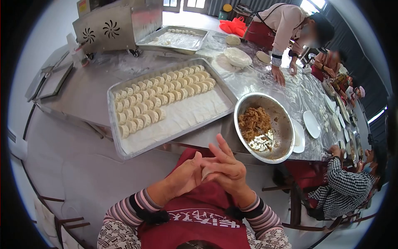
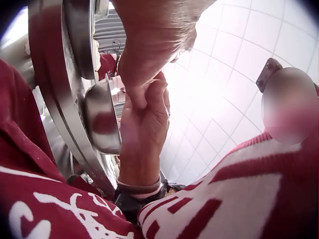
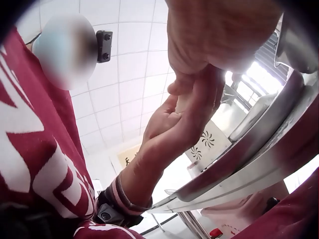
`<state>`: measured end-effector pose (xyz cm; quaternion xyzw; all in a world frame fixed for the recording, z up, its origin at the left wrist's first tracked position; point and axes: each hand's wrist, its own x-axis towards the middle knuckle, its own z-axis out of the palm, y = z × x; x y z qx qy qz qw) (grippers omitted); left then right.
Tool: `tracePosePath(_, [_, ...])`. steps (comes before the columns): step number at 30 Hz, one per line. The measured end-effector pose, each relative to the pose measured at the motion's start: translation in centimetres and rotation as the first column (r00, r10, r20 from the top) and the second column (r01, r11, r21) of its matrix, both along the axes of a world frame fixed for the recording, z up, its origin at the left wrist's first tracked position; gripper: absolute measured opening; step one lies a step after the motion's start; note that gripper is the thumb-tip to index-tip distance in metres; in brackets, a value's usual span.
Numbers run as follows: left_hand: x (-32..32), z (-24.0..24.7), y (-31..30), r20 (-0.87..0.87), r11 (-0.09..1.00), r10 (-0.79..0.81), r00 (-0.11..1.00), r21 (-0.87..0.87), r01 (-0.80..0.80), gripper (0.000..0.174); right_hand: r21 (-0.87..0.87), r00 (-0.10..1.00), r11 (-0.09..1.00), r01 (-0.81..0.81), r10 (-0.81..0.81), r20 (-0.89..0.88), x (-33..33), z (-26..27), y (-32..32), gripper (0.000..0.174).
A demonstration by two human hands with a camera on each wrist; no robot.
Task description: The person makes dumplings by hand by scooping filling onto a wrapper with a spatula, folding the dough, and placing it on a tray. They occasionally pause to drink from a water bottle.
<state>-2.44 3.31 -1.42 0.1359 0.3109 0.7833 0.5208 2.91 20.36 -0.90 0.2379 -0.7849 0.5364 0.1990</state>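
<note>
In front of the apron, my two hands meet around a small pale dumpling (image 1: 206,172), mostly hidden by fingers. My left hand (image 1: 184,173) cups it from one side, thumb raised. From the other side my right hand (image 1: 229,169) pinches it, with some fingers stretched out past it. The right wrist view shows a pale bit of the dumpling (image 3: 183,103) between the palms. Beyond the hands lies a metal tray (image 1: 178,139) with rows of pleated dumplings (image 1: 161,92). A steel bowl (image 1: 287,143) of brown filling (image 1: 253,122) stands at its right, a utensil in it.
White plates (image 1: 311,124) lie right of the bowl on the floury steel table (image 1: 97,97). Farther back are another tray (image 1: 176,43), a dough bowl (image 1: 237,57) and a steel machine (image 1: 118,31). One person (image 1: 282,25) leans over the table; others sit along the right.
</note>
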Motion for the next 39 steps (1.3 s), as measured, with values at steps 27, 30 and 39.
tracePosePath(27, [0.4,0.4,-0.1,0.076,0.995,0.073,0.994,0.065,-0.078,0.071,-0.058,0.939,0.939,0.339,-0.342,-0.048,1.0,0.1,-1.1,0.039])
tracePosePath(30, [0.5,1.0,-0.1,0.064,0.995,0.079,0.995,0.064,-0.083,0.070,0.037,0.923,0.925,0.377,-0.372,-0.093,1.1,-0.4,-0.7,0.036])
tracePosePath(39, [-1.1,-0.7,-2.6,0.039,0.986,0.144,0.989,0.074,-0.147,0.070,0.399,0.894,0.813,0.425,-0.307,-0.326,-1.8,1.0,-3.0,0.045])
